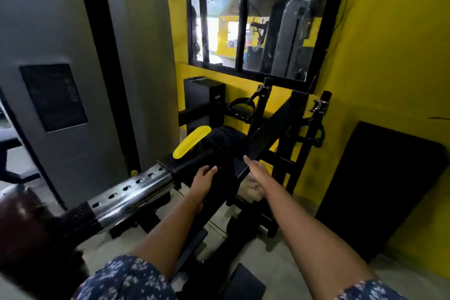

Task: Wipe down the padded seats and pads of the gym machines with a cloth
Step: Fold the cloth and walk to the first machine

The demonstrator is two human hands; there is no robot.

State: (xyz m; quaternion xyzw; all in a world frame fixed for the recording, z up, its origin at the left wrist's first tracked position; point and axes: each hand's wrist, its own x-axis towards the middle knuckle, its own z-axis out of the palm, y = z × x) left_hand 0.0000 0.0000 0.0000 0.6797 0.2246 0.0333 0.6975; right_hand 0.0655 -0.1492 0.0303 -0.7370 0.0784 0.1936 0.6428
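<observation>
A black roller pad (226,140) with a yellow end cap (191,141) sits at the end of a chrome adjustment tube (131,190). My left hand (203,179) rests on the near underside of this pad, fingers fairly straight. My right hand (255,173) reaches out beside the pad, with one finger pointing at a slanted black frame bar (275,126). A pale patch (252,187) shows under the right palm. I cannot tell whether it is a cloth or the floor. A dark brown padded seat (22,224) lies at the lower left.
A tall grey weight-stack shroud (73,56) fills the left. Beyond the pad, a black rack with strap handles (316,134) stands against the yellow wall (389,56). A mirror (258,19) hangs above. A black panel (379,190) leans at the right.
</observation>
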